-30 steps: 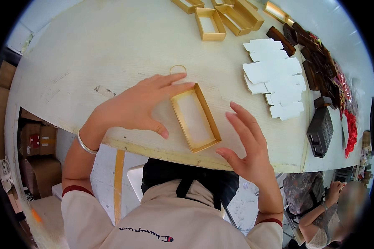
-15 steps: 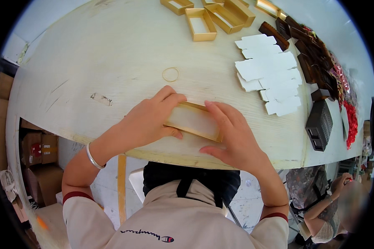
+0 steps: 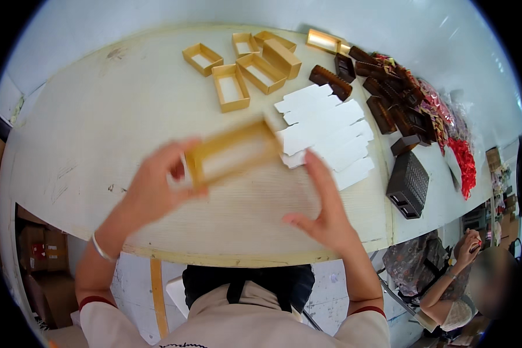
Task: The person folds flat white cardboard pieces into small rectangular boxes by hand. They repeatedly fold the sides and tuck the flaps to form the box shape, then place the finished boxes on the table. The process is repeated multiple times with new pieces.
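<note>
My left hand (image 3: 153, 188) grips one end of an open gold cardboard box (image 3: 243, 166), thumb and fingers on its short side. Motion smears the box, which is tilted above the table with its right end farther away. A pale bottom shows inside it. My right hand (image 3: 329, 217) is apart from the box, thumb and fingers spread, holding nothing. Beyond its fingertips lie overlapping flat white card blanks (image 3: 333, 133) with notched edges.
Several gold boxes (image 3: 232, 104) stand at the far middle, another (image 3: 323, 40) at the back. Dark brown ridged trays (image 3: 383, 113), a black perforated box (image 3: 409, 182) and red shredded filling (image 3: 462, 165) sit on the right. Another person (image 3: 446, 290) is seated at lower right.
The box has come up off the table and turned, held by my left hand alone. My right hand has let go of it. The rubber band no longer shows. The view has shifted.
</note>
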`<state>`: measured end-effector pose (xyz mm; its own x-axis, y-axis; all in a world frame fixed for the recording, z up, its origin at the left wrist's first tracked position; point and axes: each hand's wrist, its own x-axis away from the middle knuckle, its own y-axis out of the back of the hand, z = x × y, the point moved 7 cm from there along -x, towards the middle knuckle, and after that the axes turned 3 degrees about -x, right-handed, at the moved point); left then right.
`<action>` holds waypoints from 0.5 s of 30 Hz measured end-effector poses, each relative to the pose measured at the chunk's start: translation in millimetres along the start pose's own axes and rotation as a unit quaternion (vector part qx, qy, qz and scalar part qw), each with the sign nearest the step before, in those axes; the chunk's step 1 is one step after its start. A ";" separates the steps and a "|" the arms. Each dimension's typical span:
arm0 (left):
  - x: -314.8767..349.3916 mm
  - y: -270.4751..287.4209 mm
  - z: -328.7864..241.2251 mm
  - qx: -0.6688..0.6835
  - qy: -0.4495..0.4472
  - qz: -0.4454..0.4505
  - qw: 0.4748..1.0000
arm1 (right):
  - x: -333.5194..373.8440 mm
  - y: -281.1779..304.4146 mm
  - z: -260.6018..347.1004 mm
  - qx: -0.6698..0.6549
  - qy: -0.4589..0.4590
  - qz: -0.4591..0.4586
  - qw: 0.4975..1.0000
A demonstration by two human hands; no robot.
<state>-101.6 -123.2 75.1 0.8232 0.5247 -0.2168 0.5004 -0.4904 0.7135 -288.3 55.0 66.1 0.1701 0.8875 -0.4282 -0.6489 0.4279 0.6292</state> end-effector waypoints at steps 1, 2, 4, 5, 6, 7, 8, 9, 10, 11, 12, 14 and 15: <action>-28.2 7.6 5.3 0.021 0.060 -0.041 0.997 | -0.1 14.7 -8.1 0.021 -0.015 -0.044 0.999; -57.9 15.6 0.4 0.011 0.058 -0.099 0.993 | -2.3 23.6 -15.8 0.044 -0.028 -0.062 0.997; -103.6 32.4 -8.9 -0.076 0.030 -0.165 0.983 | -8.4 31.3 -27.7 0.073 -0.044 -0.091 0.992; -120.4 30.8 -18.8 -0.100 -0.017 -0.208 0.973 | -6.1 34.7 -36.5 0.131 -0.041 -0.083 0.987; -123.6 20.8 -29.4 -0.113 -0.054 -0.199 0.972 | -4.7 35.5 -39.9 0.174 -0.042 -0.059 0.982; -122.1 1.4 -52.0 -0.118 -0.091 -0.182 0.972 | 3.6 38.6 -44.7 0.220 -0.055 -0.033 0.973; -111.6 -9.3 -66.9 -0.133 -0.123 -0.168 0.969 | 8.5 35.9 -48.6 0.256 -0.061 -0.004 0.965; -104.0 -26.7 -66.5 -0.102 -0.128 -0.096 0.982 | 11.8 35.4 -53.6 0.260 -0.056 -0.012 0.964; -93.4 -44.3 -62.2 -0.073 -0.131 -0.026 0.988 | 13.6 33.1 -59.1 0.262 -0.052 -0.005 0.964; -80.0 -58.9 -54.7 -0.082 -0.139 -0.007 0.987 | 14.7 31.9 -65.3 0.265 -0.046 0.004 0.963; -66.7 -71.0 -46.5 -0.095 -0.144 0.009 0.985 | 12.5 29.3 -69.2 0.264 -0.036 0.012 0.964; -46.6 -89.3 -40.8 -0.094 -0.152 0.045 0.983 | 18.2 27.1 -69.9 0.257 -0.038 0.011 0.966; -38.1 -91.8 -41.8 -0.079 -0.154 0.049 0.984 | 21.2 23.8 -68.7 0.250 -0.039 0.010 0.968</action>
<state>-190.1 -69.1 45.7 0.9195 0.2323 -0.3169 0.3874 -0.3999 0.8307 -351.1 72.3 27.5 0.2293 0.8982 -0.3751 -0.2167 0.4228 0.8799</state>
